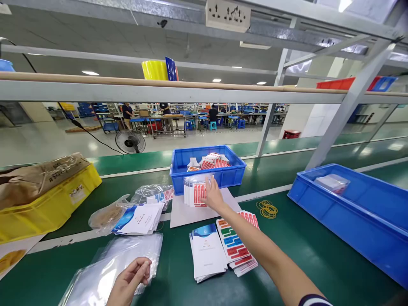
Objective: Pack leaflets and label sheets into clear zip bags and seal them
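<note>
Green bench (174, 267) runs below; the right hand's (214, 195) fingers touch red cards (199, 195) before the blue bin (229, 177), their grip unclear. Left hand's (131, 278) fingertips meet over slick bags (91, 287). Uneven pulling could fan the cards.

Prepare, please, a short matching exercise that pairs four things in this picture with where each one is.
Column one
1. Left hand
2. Yellow bands
3. Right hand
4. Brown package

Column two
A. At the red-and-white cards in front of the middle blue bin
B. In the yellow bin
C. Nearest the clear plastic sleeves
D. On the green surface, between the two blue bins

Right pairs: 1-C, 2-D, 3-A, 4-B
</note>
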The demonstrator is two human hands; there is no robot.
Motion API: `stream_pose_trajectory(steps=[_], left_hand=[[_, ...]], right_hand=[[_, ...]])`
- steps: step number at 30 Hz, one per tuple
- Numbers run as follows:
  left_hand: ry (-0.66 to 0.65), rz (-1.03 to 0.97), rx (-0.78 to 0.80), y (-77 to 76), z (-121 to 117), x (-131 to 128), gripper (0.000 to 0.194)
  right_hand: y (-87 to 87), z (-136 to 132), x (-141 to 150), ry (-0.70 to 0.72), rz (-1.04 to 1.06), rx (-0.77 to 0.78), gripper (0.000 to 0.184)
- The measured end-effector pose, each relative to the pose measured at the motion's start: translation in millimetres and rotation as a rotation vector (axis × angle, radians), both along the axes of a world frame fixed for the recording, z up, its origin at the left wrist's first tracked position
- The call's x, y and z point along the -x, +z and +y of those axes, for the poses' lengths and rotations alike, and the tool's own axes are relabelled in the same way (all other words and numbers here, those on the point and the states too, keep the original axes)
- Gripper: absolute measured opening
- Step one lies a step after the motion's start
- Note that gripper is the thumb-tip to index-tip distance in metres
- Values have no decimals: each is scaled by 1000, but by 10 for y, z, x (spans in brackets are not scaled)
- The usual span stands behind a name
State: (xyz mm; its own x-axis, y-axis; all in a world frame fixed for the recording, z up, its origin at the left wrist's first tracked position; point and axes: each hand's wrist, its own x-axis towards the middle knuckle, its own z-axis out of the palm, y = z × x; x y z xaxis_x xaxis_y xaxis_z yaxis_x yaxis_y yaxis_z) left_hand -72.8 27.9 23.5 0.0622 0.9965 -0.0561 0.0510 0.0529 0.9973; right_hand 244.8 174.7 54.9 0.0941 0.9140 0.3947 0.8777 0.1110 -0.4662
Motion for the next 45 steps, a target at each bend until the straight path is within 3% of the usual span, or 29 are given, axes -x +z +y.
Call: stream_pose_trajectory(steps=[4, 7, 10, 12, 14, 16, 17, 19, 21, 25, 28, 30, 32, 36, 39, 42, 45], left_hand=[[-4, 58, -8, 20, -10, -79, 30], [-11, 86, -9, 6, -3, -107, 31], [-29, 109, 16, -23, 0, -126, 30], [-61, 124, 32, -36, -9, -152, 31], [-120, 133, 38, -38, -22, -190, 30], [-198, 130, 58, -37, -33, -229, 30], [-239, 127, 82, -37, -39, -247, 30], [-297, 111, 142, -44, -58, -285, 29], [-339, 60, 234, -62, -99, -345, 28], [-424, -327, 495, -133, -267, -589, 41], [-180, -576, 613, -172, -399, -794, 36], [26, -565, 633, -158, -431, -859, 39], [126, -522, 639, -115, -406, -848, 49], [193, -544, 679, -32, -290, -728, 55], [202, -589, 713, -36, -263, -677, 59], [206, -601, 744, -67, -281, -672, 62], [186, -617, 728, -69, -288, -693, 63]], right_hand=[[-320, -17, 112, -17, -173, 46, 81], [-277, 62, 118, -60, -236, 56, 72], [-172, -50, 97, -21, -277, 82, 86], [-205, -347, 101, 112, -312, 129, 104], [-341, -803, 124, 343, -352, 183, 115], [-531, -1307, 158, 597, -376, 200, 116], [-626, -1532, 175, 641, -375, 197, 111], [-774, -1864, 211, 645, -386, 158, 83], [-822, -2019, 253, 618, -379, 100, 61], [-576, -2106, 412, 537, -288, 8, 56], [-298, -2213, 532, 659, -251, 3, 64], [-182, -2255, 501, 738, -232, 19, 76], [-154, -2221, 323, 682, -224, 45, 83], [-324, -2036, -322, 450, -301, 206, 97], [-500, -1989, -702, 415, -338, 321, 92], [-567, -2039, -840, 443, -308, 343, 74], [-501, -2063, -854, 439, -283, 316, 63]])
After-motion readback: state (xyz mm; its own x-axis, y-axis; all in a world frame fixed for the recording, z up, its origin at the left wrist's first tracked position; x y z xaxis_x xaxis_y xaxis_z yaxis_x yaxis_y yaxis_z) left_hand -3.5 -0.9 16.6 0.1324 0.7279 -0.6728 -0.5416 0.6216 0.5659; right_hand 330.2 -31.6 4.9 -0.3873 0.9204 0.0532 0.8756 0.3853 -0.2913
